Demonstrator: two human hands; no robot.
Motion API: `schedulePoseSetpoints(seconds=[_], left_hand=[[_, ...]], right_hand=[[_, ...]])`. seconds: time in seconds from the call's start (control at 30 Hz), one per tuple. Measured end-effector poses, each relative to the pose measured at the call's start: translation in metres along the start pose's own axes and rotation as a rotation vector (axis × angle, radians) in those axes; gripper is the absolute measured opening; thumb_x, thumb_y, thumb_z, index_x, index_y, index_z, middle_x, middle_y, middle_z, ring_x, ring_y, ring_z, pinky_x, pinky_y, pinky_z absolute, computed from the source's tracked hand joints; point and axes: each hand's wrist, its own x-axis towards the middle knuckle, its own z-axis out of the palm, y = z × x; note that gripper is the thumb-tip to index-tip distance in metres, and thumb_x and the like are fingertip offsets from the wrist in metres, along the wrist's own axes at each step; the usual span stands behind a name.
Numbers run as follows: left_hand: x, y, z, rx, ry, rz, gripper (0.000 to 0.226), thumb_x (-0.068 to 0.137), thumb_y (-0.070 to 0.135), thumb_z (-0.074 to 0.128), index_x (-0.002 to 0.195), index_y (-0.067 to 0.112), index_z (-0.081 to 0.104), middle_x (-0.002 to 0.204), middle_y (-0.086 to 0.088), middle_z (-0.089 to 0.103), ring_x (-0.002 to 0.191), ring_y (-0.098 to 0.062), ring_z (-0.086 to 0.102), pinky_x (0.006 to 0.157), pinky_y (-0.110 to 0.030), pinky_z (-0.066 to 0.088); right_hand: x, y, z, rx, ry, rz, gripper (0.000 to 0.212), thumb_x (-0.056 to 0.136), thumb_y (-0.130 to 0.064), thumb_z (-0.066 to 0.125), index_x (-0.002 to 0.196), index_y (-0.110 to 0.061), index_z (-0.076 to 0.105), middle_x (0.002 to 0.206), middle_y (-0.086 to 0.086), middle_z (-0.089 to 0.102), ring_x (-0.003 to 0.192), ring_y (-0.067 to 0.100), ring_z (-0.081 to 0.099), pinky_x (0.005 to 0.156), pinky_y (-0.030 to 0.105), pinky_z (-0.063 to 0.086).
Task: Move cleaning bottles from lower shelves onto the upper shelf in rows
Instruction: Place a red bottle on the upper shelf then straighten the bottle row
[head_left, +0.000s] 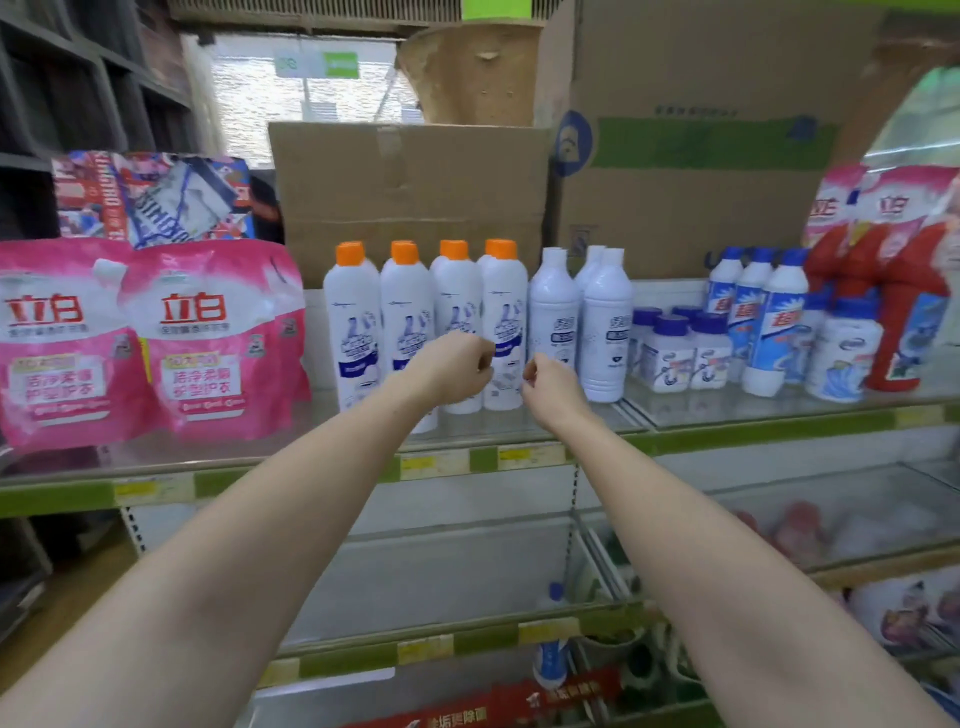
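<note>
orange-capped bottles (426, 322) already stand in rows at mid-frame on the upper shelf (519, 457); left hand (457, 369) and right hand (545, 382) hover before them, fingers curled, gripping nothing; a blue-capped bottle (551, 654) remains lower centre.

- Left hand (457, 366) and right hand (545, 382), fingers curled and holding nothing, hover before the orange-capped bottles (423, 322) on the upper shelf (311, 467).
- White-capped bottles (576, 317) stand just beside them.
</note>
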Motion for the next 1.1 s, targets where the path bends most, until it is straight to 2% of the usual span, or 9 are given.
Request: schedulePoseSetpoints(seconds=[0.17, 0.33, 0.43, 0.47, 0.57, 0.67, 0.73, 0.97, 1.1], left_hand=[[0.036, 0.050, 0.040, -0.123, 0.028, -0.056, 0.021, 0.094, 0.020, 0.056, 0.075, 0.015, 0.050, 0.078, -0.005, 0.060, 0.076, -0.029, 0.056, 0.062, -0.033, 0.044], [0.071, 0.079, 0.073, -0.238, 0.051, -0.308, 0.025, 0.094, 0.031, 0.062, 0.098, 0.006, 0.063, 0.094, -0.009, 0.067, 0.087, -0.029, 0.062, 0.070, -0.034, 0.049], [0.087, 0.091, 0.088, -0.301, 0.070, -0.453, 0.031, 0.089, 0.036, 0.071, 0.100, 0.008, 0.065, 0.099, -0.010, 0.067, 0.094, -0.030, 0.062, 0.080, -0.037, 0.053], [0.091, 0.094, 0.093, -0.326, 0.084, -0.506, 0.031, 0.087, 0.038, 0.072, 0.098, 0.010, 0.064, 0.099, -0.010, 0.067, 0.093, -0.030, 0.062, 0.079, -0.037, 0.054], [0.099, 0.104, 0.107, -0.410, 0.104, -0.615, 0.026, 0.090, 0.033, 0.071, 0.085, 0.011, 0.058, 0.082, -0.005, 0.062, 0.077, -0.024, 0.059, 0.059, -0.029, 0.045], [0.105, 0.107, 0.116, -0.417, 0.137, -0.684, 0.031, 0.091, 0.034, 0.070, 0.079, 0.009, 0.058, 0.074, -0.004, 0.060, 0.067, -0.020, 0.057, 0.056, -0.030, 0.045], [0.108, 0.111, 0.118, -0.371, 0.137, -0.716, 0.039, 0.093, 0.036, 0.069, 0.070, 0.011, 0.051, 0.068, -0.004, 0.054, 0.057, -0.016, 0.048, 0.050, -0.029, 0.037], [0.114, 0.119, 0.123, -0.344, 0.124, -0.721, 0.032, 0.095, 0.035, 0.068, 0.082, 0.008, 0.056, 0.070, 0.001, 0.052, 0.064, -0.015, 0.051, 0.059, -0.030, 0.038], [0.115, 0.118, 0.124, -0.349, 0.137, -0.726, 0.040, 0.094, 0.034, 0.069, 0.069, 0.013, 0.047, 0.067, 0.001, 0.050, 0.060, -0.012, 0.048, 0.049, -0.028, 0.032]], right_hand=[[0.019, 0.061, -0.035, -0.022, 0.009, 0.062, 0.005, 0.095, -0.015, 0.056, 0.099, -0.013, 0.058, 0.115, 0.017, 0.065, 0.107, 0.034, 0.060, 0.088, 0.037, 0.049], [0.041, 0.110, -0.046, -0.025, 0.044, 0.174, 0.055, 0.090, -0.026, 0.069, 0.134, -0.007, 0.042, 0.138, 0.019, 0.044, 0.124, 0.040, 0.051, 0.102, 0.048, 0.047], [0.054, 0.129, -0.048, 0.047, 0.020, 0.179, 0.068, 0.090, -0.031, 0.073, 0.140, -0.004, 0.036, 0.144, 0.021, 0.042, 0.129, 0.040, 0.048, 0.105, 0.049, 0.046], [0.059, 0.135, -0.048, 0.059, -0.001, 0.173, 0.069, 0.090, -0.034, 0.073, 0.141, -0.004, 0.036, 0.144, 0.021, 0.043, 0.130, 0.040, 0.048, 0.105, 0.048, 0.046], [0.073, 0.148, -0.047, 0.084, -0.064, 0.129, 0.068, 0.091, -0.040, 0.070, 0.139, -0.004, 0.039, 0.141, 0.021, 0.050, 0.128, 0.039, 0.050, 0.102, 0.045, 0.046], [0.084, 0.158, -0.045, 0.128, -0.113, 0.089, 0.064, 0.093, -0.042, 0.068, 0.136, -0.003, 0.041, 0.136, 0.021, 0.056, 0.122, 0.038, 0.056, 0.096, 0.042, 0.047], [0.089, 0.165, -0.042, 0.147, -0.159, 0.065, 0.066, 0.095, -0.042, 0.066, 0.139, -0.003, 0.039, 0.135, 0.021, 0.057, 0.120, 0.037, 0.058, 0.094, 0.040, 0.047], [0.093, 0.174, -0.033, 0.070, -0.122, 0.030, 0.061, 0.097, -0.041, 0.064, 0.133, 0.001, 0.038, 0.133, 0.023, 0.054, 0.118, 0.039, 0.055, 0.089, 0.042, 0.047], [0.096, 0.169, -0.032, 0.047, -0.125, 0.054, 0.061, 0.099, -0.038, 0.061, 0.136, 0.004, 0.036, 0.134, 0.024, 0.053, 0.119, 0.039, 0.055, 0.081, 0.036, 0.041]])
